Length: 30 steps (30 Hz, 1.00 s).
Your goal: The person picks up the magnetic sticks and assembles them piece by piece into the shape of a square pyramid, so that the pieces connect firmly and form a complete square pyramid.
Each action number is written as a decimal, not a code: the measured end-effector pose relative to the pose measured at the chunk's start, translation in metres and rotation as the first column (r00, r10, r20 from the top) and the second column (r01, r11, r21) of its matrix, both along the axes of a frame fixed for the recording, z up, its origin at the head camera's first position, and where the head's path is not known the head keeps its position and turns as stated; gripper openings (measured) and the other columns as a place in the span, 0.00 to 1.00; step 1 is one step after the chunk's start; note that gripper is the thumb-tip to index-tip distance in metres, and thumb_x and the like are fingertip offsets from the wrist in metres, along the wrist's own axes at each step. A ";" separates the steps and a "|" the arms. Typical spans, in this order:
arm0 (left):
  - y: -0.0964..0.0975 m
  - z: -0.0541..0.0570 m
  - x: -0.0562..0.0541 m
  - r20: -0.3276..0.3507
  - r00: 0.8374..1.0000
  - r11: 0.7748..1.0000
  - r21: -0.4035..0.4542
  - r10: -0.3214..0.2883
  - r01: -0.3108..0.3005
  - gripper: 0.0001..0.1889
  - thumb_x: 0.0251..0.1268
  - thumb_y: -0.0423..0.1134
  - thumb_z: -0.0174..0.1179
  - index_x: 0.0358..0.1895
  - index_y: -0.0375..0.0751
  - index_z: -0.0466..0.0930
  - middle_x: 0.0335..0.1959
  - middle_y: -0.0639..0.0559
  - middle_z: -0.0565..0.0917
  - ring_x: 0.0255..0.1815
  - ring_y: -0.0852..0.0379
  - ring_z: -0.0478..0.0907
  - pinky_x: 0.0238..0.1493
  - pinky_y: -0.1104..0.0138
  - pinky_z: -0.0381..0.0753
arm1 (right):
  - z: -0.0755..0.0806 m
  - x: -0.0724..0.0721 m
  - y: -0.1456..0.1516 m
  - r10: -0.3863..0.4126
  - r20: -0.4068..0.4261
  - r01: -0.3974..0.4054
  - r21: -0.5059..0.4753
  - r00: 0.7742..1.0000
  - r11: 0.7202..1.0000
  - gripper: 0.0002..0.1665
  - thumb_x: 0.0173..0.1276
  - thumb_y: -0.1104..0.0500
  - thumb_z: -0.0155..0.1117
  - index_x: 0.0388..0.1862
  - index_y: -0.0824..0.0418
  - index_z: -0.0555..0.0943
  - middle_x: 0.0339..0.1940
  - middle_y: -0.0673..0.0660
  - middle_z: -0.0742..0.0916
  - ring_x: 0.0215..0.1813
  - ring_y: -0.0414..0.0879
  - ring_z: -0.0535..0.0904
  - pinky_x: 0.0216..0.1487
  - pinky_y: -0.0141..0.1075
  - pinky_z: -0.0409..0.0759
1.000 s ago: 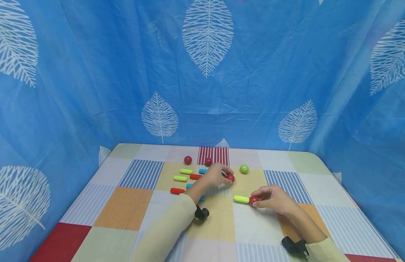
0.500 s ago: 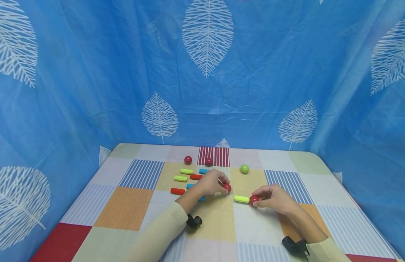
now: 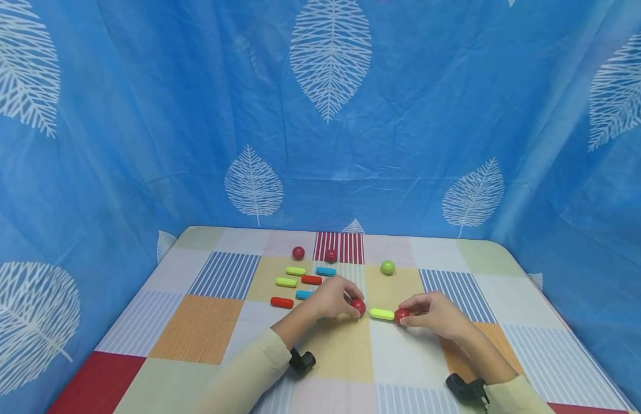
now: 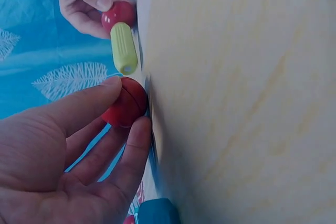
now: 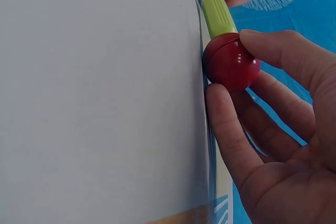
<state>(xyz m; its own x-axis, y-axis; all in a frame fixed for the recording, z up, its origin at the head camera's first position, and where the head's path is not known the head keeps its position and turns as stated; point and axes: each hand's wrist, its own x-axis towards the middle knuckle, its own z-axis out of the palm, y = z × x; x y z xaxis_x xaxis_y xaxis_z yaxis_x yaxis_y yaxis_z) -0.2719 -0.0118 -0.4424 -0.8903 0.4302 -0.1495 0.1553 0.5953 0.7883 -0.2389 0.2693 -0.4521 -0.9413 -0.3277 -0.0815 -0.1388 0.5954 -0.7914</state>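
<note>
Between thumb and fingertips, my left hand [image 3: 332, 297] pinches a red ball [image 4: 127, 104] low over the tablecloth. A seam runs round this ball in the left wrist view. My right hand [image 3: 437, 315] holds another red ball [image 5: 231, 62], its thumb on one side and fingers on the other. Against that ball sits the end of a ribbed yellow-green rod [image 3: 382, 314], which points left toward the ball in my left hand. A small gap separates the rod's free end, which has a hole in it, from the left ball in the head view.
Left of my hands lie several short rods: yellow-green [image 3: 296, 271], red [image 3: 282, 302] and blue [image 3: 326, 271]. Farther back are two red balls [image 3: 298, 253] and a green ball [image 3: 387, 267]. A blue curtain [image 3: 393, 172] stands behind the patchwork-covered table [image 3: 196, 328].
My left hand has brought its red ball nearer to me, down level with the rod's free end. The right hand, its ball and the rod have stayed in place.
</note>
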 end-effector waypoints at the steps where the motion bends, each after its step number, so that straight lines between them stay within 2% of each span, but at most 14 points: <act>1: 0.000 0.000 0.001 0.006 1.000 1.000 0.002 0.004 -0.004 0.14 0.53 0.33 0.78 0.43 0.48 0.90 0.36 0.58 0.87 0.38 0.58 0.79 0.34 0.66 0.82 | 0.000 0.000 0.000 0.002 0.000 -0.002 -0.002 1.000 1.000 0.19 0.59 0.58 0.79 0.49 0.62 0.89 0.44 0.56 0.91 0.46 0.47 0.83 0.45 0.31 0.82; 9: 0.005 -0.003 0.004 -0.002 1.000 1.000 -0.009 -0.002 0.002 0.12 0.52 0.35 0.79 0.40 0.49 0.90 0.35 0.59 0.86 0.38 0.59 0.79 0.40 0.66 0.82 | -0.001 -0.002 0.000 0.008 0.011 -0.007 -0.028 1.000 1.000 0.18 0.60 0.58 0.78 0.48 0.62 0.89 0.44 0.56 0.92 0.47 0.48 0.83 0.45 0.31 0.82; 22: 0.007 -0.003 0.005 -0.005 1.000 1.000 0.002 -0.012 0.013 0.13 0.52 0.33 0.79 0.41 0.48 0.90 0.35 0.60 0.86 0.38 0.60 0.79 0.42 0.67 0.81 | -0.001 -0.002 0.001 0.031 0.037 -0.028 -0.077 0.999 0.997 0.18 0.62 0.58 0.77 0.49 0.64 0.88 0.45 0.59 0.92 0.48 0.49 0.86 0.46 0.29 0.83; 26: 0.004 -0.003 0.004 -0.006 1.000 1.000 0.004 -0.024 0.024 0.13 0.53 0.34 0.78 0.42 0.47 0.89 0.37 0.59 0.87 0.39 0.61 0.81 0.44 0.67 0.84 | 0.000 -0.005 -0.001 0.038 0.005 -0.038 -0.030 0.999 0.999 0.18 0.61 0.58 0.78 0.50 0.63 0.88 0.45 0.57 0.92 0.47 0.47 0.85 0.46 0.29 0.83; 30: -0.008 0.000 0.003 -0.028 0.999 0.999 -0.004 -0.033 0.033 0.14 0.55 0.34 0.77 0.45 0.46 0.88 0.40 0.57 0.87 0.39 0.61 0.83 0.45 0.66 0.86 | 0.002 -0.007 -0.006 0.073 -0.041 -0.074 -0.024 0.997 0.997 0.19 0.62 0.57 0.77 0.50 0.64 0.88 0.44 0.57 0.91 0.45 0.45 0.86 0.47 0.28 0.83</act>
